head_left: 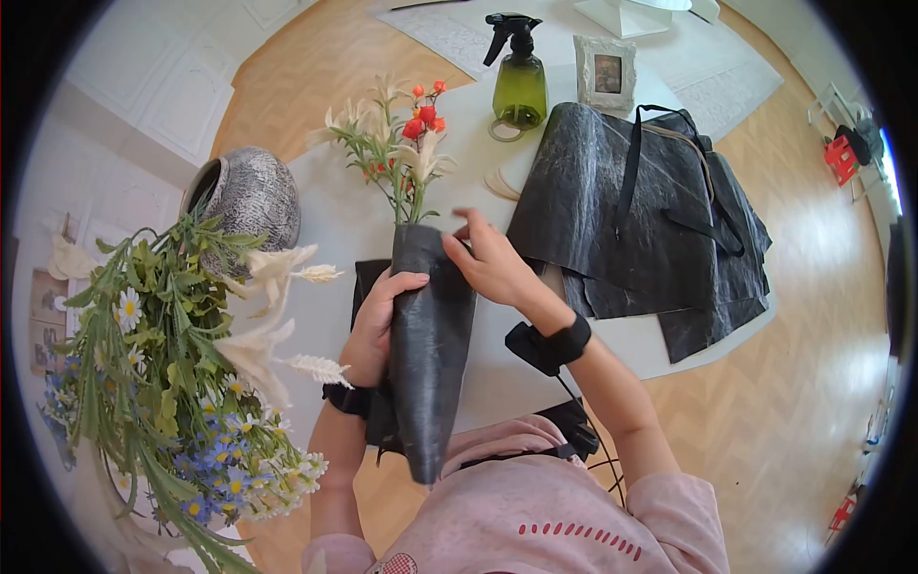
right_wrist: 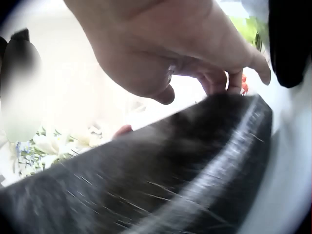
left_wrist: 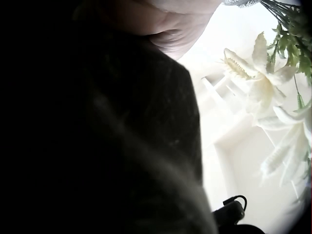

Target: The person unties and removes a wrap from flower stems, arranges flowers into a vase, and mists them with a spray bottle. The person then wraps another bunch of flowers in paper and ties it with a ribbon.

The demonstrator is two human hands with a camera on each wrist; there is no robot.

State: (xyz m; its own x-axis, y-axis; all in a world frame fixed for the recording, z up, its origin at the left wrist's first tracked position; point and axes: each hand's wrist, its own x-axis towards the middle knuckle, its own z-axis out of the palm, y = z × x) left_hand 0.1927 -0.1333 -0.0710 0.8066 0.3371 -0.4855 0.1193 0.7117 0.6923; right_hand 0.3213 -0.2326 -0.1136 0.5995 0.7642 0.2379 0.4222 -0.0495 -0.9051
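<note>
A black sheet of wrapping (head_left: 432, 325), rolled into a long cone, stands over the near side of the table. From its top rise artificial flowers: cream lilies (head_left: 421, 158) and small red blooms (head_left: 418, 122) on green stems. My left hand (head_left: 371, 320) grips the cone from the left, thumb across its front and the other fingers hidden behind. At the cone's upper right edge is my right hand (head_left: 492, 260), its fingers loosely spread. The right wrist view shows fingertips (right_wrist: 234, 82) right at the wrapping's rim, with the thumb apart from it.
More black sheets (head_left: 622, 210) with a black strap lie on the table's right side. Behind them stand a green spray bottle (head_left: 519, 91) and a white picture frame (head_left: 606, 100). At left, a grey textured vase (head_left: 256, 196) lies beside a large bunch of daisies and blue flowers (head_left: 215, 459).
</note>
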